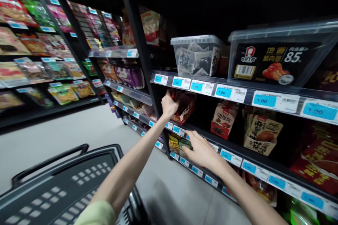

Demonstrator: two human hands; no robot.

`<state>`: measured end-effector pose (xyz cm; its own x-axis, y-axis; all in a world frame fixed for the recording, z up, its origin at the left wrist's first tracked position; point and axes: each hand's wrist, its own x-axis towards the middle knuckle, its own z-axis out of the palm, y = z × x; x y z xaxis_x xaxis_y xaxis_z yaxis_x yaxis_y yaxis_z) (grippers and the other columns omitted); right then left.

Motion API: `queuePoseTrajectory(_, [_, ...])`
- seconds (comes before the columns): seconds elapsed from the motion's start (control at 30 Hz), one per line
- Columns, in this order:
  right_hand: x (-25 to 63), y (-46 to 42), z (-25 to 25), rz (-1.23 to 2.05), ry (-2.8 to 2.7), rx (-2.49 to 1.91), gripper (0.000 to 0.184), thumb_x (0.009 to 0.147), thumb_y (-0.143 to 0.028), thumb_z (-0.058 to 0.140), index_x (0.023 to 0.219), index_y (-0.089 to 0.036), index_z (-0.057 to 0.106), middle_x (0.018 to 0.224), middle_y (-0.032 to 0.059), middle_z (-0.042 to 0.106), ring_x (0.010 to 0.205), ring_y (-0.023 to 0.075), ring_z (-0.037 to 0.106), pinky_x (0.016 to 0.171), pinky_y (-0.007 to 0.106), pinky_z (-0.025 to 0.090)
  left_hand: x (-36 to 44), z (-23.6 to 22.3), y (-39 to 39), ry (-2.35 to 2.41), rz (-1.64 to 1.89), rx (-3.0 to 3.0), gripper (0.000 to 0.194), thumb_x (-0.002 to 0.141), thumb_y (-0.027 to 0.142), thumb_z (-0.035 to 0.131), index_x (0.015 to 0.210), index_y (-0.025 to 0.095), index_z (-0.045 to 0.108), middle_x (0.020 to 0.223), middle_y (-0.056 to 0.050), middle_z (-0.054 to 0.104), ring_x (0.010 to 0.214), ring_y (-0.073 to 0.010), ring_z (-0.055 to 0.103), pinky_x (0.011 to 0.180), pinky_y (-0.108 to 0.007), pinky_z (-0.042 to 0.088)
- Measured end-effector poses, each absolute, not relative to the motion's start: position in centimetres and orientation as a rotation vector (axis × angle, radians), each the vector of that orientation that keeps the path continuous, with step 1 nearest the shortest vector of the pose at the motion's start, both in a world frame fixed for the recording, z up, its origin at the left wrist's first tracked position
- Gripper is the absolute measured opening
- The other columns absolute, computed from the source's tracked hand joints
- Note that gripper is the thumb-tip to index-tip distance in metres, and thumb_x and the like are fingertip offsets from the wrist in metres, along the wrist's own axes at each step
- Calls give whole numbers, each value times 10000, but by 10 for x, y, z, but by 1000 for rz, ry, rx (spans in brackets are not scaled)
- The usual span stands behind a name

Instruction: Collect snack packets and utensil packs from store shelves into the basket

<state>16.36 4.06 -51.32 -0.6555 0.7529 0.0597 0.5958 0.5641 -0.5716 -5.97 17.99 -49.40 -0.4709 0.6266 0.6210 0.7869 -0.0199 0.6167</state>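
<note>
My left hand (169, 105) reaches into the middle shelf with its fingers curled at the left end of a red open-topped display box (184, 109). A bit of red shows at its fingertips, and the box's inside is dark. My right hand (202, 149) hovers at the front edge of that shelf, fingers apart and nothing in it. Right of the red box stand a red-and-white carton of snack packs (224, 119) and a cream carton of packets (262, 133).
A grey shopping basket or cart (60, 182) stands at my lower left. Clear plastic tubs (196, 56) sit on the shelf above, behind a price-tag rail (231, 93). A black shelf post (144, 45) rises left of my reach. Bagged snacks (63, 93) line another rack.
</note>
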Motion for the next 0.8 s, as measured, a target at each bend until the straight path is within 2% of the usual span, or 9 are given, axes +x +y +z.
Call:
queuePoseTrajectory(0.07, [165, 39, -511, 744, -2522, -1107, 551, 995, -320, 515, 1521, -192, 413, 1456, 166, 544, 1339, 356, 566, 1092, 496, 460, -47, -493, 182, -2205, -1156, -1565, 717, 743, 287, 729, 1410, 151, 507, 1264, -223, 675, 1091, -440, 700, 878, -479, 565])
queuePoseTrajectory(0.13, [166, 36, -509, 748, -2562, -1068, 526, 999, -310, 516, 1502, -183, 430, 1446, 170, 551, 1331, 349, 573, 1096, 492, 459, -33, -494, 190, -2249, -919, -1625, 792, 777, 316, 703, 1499, 153, 422, 1394, -268, 572, 1071, -452, 699, 850, -491, 564])
queuePoseTrajectory(0.23, [165, 31, -507, 775, -2642, -997, 508, 997, -301, 528, 1475, -150, 447, 1452, 183, 547, 1352, 351, 556, 1109, 493, 456, -22, -500, 209, -2296, -836, -1701, 832, 843, 393, 647, 1572, 161, 320, 1477, -285, 473, 1180, -455, 640, 916, -502, 533])
queuePoseTrajectory(0.33, [167, 26, -506, 787, -2692, -965, 473, 993, -282, 531, 1442, -144, 477, 1449, 183, 550, 1339, 360, 563, 1095, 512, 467, -25, -511, 225, -2456, -870, -1725, 830, 878, 433, 596, 1586, 127, 287, 1479, -287, 463, 1374, -462, 479, 1070, -529, 430])
queuePoseTrajectory(0.5, [169, 24, -504, 789, -2681, -934, 463, 992, -262, 534, 1438, -152, 475, 1458, 167, 542, 1355, 349, 547, 1102, 516, 459, -36, -519, 230, -2417, -1096, -1851, 826, 881, 605, 551, 1574, 214, 331, 1601, -217, 357, 1475, -447, 341, 1165, -576, 314])
queuePoseTrajectory(0.6, [167, 23, -504, 793, -2650, -929, 444, 999, -280, 541, 1424, -166, 483, 1457, 153, 547, 1355, 333, 546, 1112, 501, 450, -40, -517, 228, -2207, -1261, -1807, 823, 863, 570, 618, 1549, 183, 380, 1625, -208, 341, 1502, -420, 306, 1207, -563, 273])
queuePoseTrajectory(0.7, [166, 23, -506, 782, -2616, -889, 417, 999, -294, 556, 1398, -183, 506, 1439, 137, 566, 1328, 316, 570, 1098, 475, 461, -48, -510, 220, -2007, -1550, -1770, 623, 938, 480, 541, 1460, 144, 493, 1546, -208, 469, 1465, -361, 393, 1222, -516, 292])
queuePoseTrajectory(0.8, [167, 26, -511, 748, -2575, -863, 395, 993, -288, 578, 1375, -198, 532, 1420, 122, 586, 1304, 297, 590, 1088, 451, 470, -69, -502, 187, -1803, -1903, -1805, 473, 987, 467, 446, 1298, 152, 613, 1389, -178, 621, 1332, -304, 547, 1162, -470, 399])
